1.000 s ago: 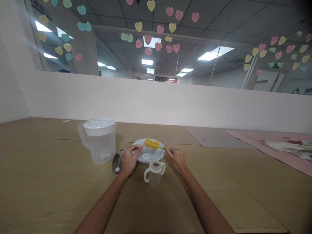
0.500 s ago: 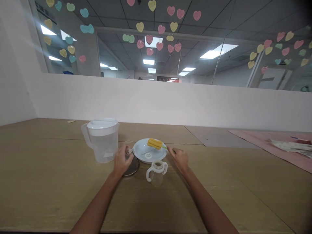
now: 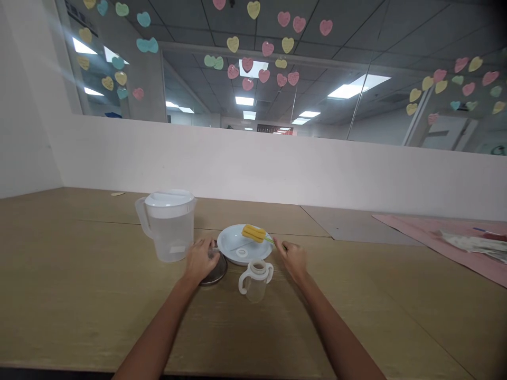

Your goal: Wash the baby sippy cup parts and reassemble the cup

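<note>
**Both hands at the plate and metal dish, table inspection**

Surroundings: a wooden table (image 3: 99, 295) carries a translucent lidded pitcher (image 3: 168, 226) at left centre, upright, handle turned to the left. Just right of it lies a round metal dish (image 3: 216, 270), and beyond that a white plate (image 3: 232, 241). On the plate rest a yellow sponge brush (image 3: 253, 233), with its thin green handle running off the right rim, and 1 small white ring (image 3: 241, 253). A clear 2-handled cup (image 3: 256, 278) stands upright directly in front of the plate, between the 2 forearms. A pink mat (image 3: 443, 237) with papers lies well apart at far right. Nothing blocks either hand's approach.

Pose: both bare forearms extend forward from the bottom edge and converge toward the plate, palms down.

Left hand (image 3: 200, 260): fingers curled loosely over the near-left part of the metal dish, touching it, just beside the pitcher's base. Whether a small item is pinched beneath the fingers cannot be told.

Right hand (image 3: 292, 258): narrowed to a pinch, thumb and forefinger closed on the end of the brush's green handle, just beside the plate's right rim.
</note>
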Demonstrator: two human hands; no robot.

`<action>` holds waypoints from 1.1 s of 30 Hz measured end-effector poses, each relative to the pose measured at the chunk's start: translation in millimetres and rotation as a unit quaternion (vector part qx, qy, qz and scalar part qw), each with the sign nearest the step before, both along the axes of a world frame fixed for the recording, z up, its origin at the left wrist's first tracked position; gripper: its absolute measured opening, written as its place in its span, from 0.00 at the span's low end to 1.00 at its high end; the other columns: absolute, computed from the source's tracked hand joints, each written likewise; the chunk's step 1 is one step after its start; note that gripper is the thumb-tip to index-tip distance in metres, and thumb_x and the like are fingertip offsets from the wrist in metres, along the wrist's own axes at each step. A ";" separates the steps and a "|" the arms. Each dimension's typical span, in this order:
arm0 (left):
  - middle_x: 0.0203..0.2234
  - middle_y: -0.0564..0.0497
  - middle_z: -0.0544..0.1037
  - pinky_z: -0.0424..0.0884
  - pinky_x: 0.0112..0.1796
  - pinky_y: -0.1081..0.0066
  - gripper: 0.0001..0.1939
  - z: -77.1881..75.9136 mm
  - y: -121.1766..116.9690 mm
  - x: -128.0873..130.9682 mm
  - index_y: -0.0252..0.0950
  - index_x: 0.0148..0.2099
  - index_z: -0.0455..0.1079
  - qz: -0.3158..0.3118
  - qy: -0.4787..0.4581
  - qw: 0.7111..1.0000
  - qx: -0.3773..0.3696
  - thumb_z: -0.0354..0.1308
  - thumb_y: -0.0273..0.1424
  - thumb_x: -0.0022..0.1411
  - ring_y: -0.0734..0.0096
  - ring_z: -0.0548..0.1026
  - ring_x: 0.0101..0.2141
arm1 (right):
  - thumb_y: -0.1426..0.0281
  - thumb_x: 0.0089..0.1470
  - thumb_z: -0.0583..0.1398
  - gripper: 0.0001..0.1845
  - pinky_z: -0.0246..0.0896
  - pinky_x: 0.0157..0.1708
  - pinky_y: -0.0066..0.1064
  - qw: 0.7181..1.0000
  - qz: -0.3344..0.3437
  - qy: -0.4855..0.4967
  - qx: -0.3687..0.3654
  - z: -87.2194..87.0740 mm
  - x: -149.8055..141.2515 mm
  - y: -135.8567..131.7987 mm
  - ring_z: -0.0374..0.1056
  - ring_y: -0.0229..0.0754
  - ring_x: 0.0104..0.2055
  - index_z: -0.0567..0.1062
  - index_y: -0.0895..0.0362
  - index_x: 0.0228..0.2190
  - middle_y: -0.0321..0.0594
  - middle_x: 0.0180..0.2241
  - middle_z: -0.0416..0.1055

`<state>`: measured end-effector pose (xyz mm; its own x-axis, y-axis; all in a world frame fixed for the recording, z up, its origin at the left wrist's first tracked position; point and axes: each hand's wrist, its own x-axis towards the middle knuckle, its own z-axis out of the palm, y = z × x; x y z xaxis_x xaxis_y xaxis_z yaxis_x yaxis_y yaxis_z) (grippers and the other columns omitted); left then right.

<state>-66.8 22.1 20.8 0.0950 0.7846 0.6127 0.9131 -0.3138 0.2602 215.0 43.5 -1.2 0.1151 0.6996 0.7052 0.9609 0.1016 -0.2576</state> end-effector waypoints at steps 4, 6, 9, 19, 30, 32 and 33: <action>0.28 0.50 0.72 0.63 0.33 0.68 0.08 -1.0 0.6 0.7 0.38 0.33 0.61 -0.005 -0.027 1.000 -0.015 0.47 0.25 0.47 0.64 0.70 0.32 | 0.44 0.54 0.36 0.42 0.34 0.21 0.28 1.000 -0.001 0.005 0.003 0.8 -0.9 -1.3 0.47 0.32 0.17 0.69 0.60 0.13 0.41 0.14 0.65; 0.31 0.49 0.73 0.64 0.35 0.67 0.11 -1.3 0.7 0.4 0.38 0.35 0.63 -0.023 -0.024 0.999 0.001 0.47 0.24 0.47 0.63 0.70 0.35 | 0.44 0.54 0.36 0.42 0.34 0.21 0.28 1.000 -0.003 0.005 0.007 0.8 -0.8 -1.5 0.47 0.32 0.17 0.69 0.60 0.12 0.41 0.14 0.64; 0.31 0.48 0.75 0.63 0.38 0.65 0.09 -1.2 1.1 -0.7 0.38 0.34 0.65 -0.032 -0.010 0.999 0.023 0.48 0.25 0.48 0.61 0.70 0.36 | 0.44 0.54 0.35 0.43 0.34 0.21 0.28 1.000 -0.002 0.004 0.013 -0.2 -0.2 -0.8 0.47 0.32 0.16 0.69 0.60 0.12 0.41 0.14 0.64; 0.33 0.49 0.76 0.64 0.37 0.67 0.11 -12.2 7.3 -3.0 0.38 0.37 0.67 -0.071 -0.038 0.997 -0.017 0.44 0.26 0.57 0.65 0.72 0.35 | 0.46 0.56 0.37 0.42 0.34 0.21 0.28 1.000 -0.003 0.000 0.014 -1.7 -0.5 0.3 0.47 0.32 0.16 0.70 0.60 0.12 0.40 0.14 0.64; 0.28 0.47 0.75 0.62 0.37 0.65 0.08 -3.4 2.6 1.0 0.37 0.30 0.67 -0.004 0.014 1.000 0.009 0.47 0.25 0.51 0.60 0.71 0.34 | 0.49 0.55 0.43 0.37 0.35 0.22 0.28 0.997 -0.038 -0.015 0.063 -4.1 0.9 1.2 0.50 0.32 0.17 0.70 0.60 0.12 0.41 0.14 0.65; 0.26 0.48 0.74 0.62 0.35 0.66 0.07 -5.4 3.7 1.6 0.37 0.28 0.67 0.002 0.024 1.000 -0.008 0.48 0.24 0.51 0.61 0.71 0.32 | 0.51 0.56 0.45 0.34 0.36 0.22 0.28 0.995 -0.042 -0.010 0.093 -4.7 2.0 1.3 0.52 0.33 0.18 0.70 0.60 0.12 0.40 0.14 0.65; 0.25 0.48 0.74 0.62 0.33 0.67 0.07 -6.9 4.3 1.8 0.38 0.27 0.66 0.001 0.026 0.999 -0.020 0.48 0.24 0.50 0.62 0.71 0.31 | 0.51 0.56 0.45 0.33 0.36 0.22 0.27 0.994 -0.042 -0.008 0.104 -4.7 2.4 1.1 0.52 0.33 0.19 0.70 0.60 0.13 0.39 0.14 0.65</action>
<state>-65.0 26.5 14.0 0.1232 0.8084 0.5756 0.9265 -0.3015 0.2252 217.4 44.6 -5.8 0.1542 0.5262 0.8363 0.9721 0.0709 -0.2238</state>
